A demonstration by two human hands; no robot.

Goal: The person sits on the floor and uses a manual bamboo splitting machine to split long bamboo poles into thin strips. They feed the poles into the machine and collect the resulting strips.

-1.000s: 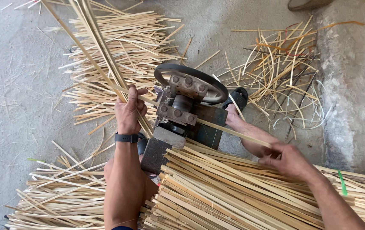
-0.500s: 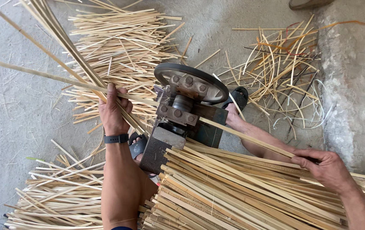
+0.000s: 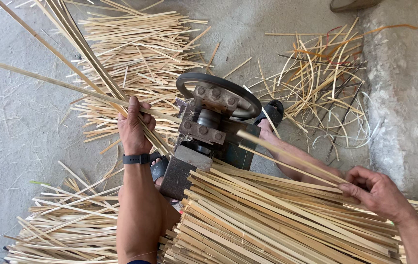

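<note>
Slats (image 3: pixel 277 220) lie stacked in a thick bundle nearest the camera, running from bottom centre out to the right edge. The right hand (image 3: pixel 377 193) rests on top of this stack, fingers pinched around one thin strip (image 3: pixel 287 159) whose far end reaches the machine (image 3: pixel 209 132). Left of the stack, the left hand (image 3: pixel 135 129), a dark band at its wrist, is clenched around a sheaf of split strips (image 3: pixel 87 58) that slants up and away to the top left corner, just beside the machine. Loose sticks (image 3: pixel 62 225) cover the floor at bottom left. Beyond the machine's round wheel (image 3: pixel 219 88) lies a wide heap of cut strips (image 3: pixel 140 44), and to the far right a tangle of curly shavings (image 3: pixel 326 83).
</note>
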